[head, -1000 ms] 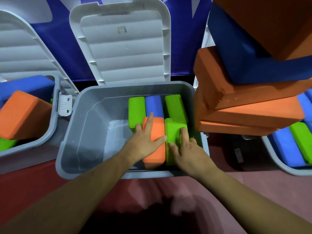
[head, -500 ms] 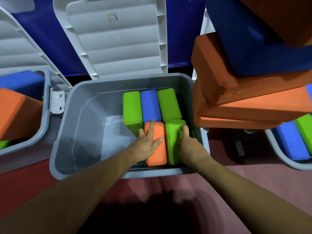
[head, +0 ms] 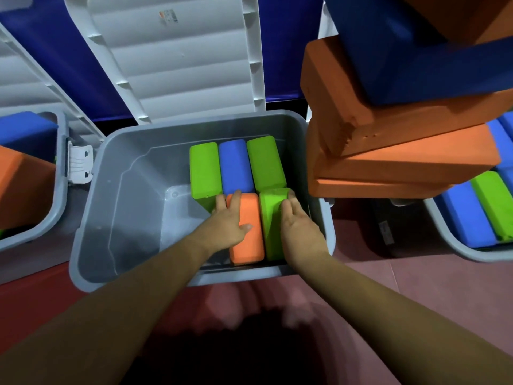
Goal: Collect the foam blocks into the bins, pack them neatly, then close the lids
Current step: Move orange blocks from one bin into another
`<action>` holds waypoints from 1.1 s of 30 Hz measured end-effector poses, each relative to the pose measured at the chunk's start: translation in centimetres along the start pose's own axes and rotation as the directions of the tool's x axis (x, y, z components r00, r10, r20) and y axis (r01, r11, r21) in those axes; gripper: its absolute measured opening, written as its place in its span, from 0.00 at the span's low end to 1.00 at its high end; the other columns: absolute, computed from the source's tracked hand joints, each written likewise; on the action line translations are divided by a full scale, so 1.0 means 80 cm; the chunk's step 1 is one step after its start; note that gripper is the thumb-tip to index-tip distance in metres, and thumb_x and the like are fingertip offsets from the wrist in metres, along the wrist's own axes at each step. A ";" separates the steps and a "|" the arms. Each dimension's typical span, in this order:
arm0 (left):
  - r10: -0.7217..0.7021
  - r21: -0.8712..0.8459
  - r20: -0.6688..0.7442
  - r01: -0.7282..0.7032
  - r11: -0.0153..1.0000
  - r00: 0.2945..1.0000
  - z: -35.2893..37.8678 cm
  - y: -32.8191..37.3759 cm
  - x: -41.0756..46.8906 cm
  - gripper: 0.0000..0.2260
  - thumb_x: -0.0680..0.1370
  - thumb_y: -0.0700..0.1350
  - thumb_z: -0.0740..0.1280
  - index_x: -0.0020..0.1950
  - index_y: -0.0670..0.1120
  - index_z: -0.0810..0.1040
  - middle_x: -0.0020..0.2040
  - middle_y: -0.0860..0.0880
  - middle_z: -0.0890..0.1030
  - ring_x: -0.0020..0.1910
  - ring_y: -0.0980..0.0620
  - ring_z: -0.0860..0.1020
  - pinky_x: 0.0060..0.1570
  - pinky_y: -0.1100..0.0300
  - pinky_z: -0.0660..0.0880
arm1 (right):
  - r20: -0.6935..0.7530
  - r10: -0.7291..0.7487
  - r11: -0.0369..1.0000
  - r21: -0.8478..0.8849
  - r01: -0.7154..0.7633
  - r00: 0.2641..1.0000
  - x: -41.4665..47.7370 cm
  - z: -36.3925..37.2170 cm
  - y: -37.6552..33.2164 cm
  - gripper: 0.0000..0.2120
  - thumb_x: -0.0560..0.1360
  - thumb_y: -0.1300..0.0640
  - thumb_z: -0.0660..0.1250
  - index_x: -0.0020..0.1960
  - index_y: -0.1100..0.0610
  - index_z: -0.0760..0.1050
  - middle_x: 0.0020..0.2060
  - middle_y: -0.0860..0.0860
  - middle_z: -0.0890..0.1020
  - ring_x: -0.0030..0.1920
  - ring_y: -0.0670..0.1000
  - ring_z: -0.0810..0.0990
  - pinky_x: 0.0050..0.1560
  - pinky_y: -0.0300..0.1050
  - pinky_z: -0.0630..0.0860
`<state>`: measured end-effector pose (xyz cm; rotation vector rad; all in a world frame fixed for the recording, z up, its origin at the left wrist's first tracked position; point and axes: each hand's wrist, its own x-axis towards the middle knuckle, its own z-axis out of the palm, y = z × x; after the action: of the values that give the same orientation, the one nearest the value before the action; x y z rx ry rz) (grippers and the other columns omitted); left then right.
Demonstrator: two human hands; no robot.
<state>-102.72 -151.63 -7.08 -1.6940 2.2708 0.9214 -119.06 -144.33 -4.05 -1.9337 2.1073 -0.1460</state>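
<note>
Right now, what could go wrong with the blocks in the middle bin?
1. Only the right side of the bin is filled; when the left hand leaves the orange block, it might tip into the bare left half.
2. The green block under the right hand seems to sit higher than its orange neighbour, so it may not pack flat.
3. The crooked pile of blocks beside the bin could topple.

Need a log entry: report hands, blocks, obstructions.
Left hand flat on orange block, right hand on near green block. Middle bin part filled, lid up. Block stack close at right.
</note>
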 end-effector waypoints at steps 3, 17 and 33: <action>0.018 0.040 0.034 -0.020 0.999 0.999 0.005 -0.005 -0.002 0.37 0.82 0.50 0.62 0.81 0.44 0.40 0.76 0.31 0.46 0.71 0.31 0.66 0.68 0.54 0.64 | 0.156 0.088 0.995 0.025 -0.093 0.984 0.001 0.007 0.011 0.18 0.80 0.68 0.54 0.68 0.57 0.61 0.81 0.48 0.44 0.62 0.55 0.79 0.44 0.47 0.71; -0.049 -0.288 -0.279 -0.035 0.957 0.959 -0.112 0.073 -0.078 0.09 0.78 0.43 0.67 0.55 0.41 0.81 0.54 0.45 0.83 0.50 0.47 0.80 0.50 0.62 0.70 | 0.047 -0.018 0.947 0.320 0.002 0.999 -0.041 -0.135 0.006 0.18 0.79 0.50 0.65 0.62 0.62 0.72 0.56 0.61 0.76 0.60 0.62 0.75 0.59 0.51 0.70; -0.055 -0.713 -0.383 -0.257 0.652 0.922 -0.300 0.324 -0.128 0.51 0.56 0.85 0.57 0.64 0.47 0.71 0.62 0.43 0.78 0.59 0.41 0.79 0.58 0.42 0.77 | -0.669 0.280 0.948 0.306 -0.088 0.689 -0.061 -0.467 0.057 0.22 0.77 0.47 0.66 0.64 0.60 0.73 0.57 0.60 0.76 0.58 0.60 0.73 0.59 0.49 0.68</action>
<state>-117.36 -152.40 26.63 -2.2180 2.3908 1.9494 -133.19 -143.23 31.14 -1.6312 2.5445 -1.2402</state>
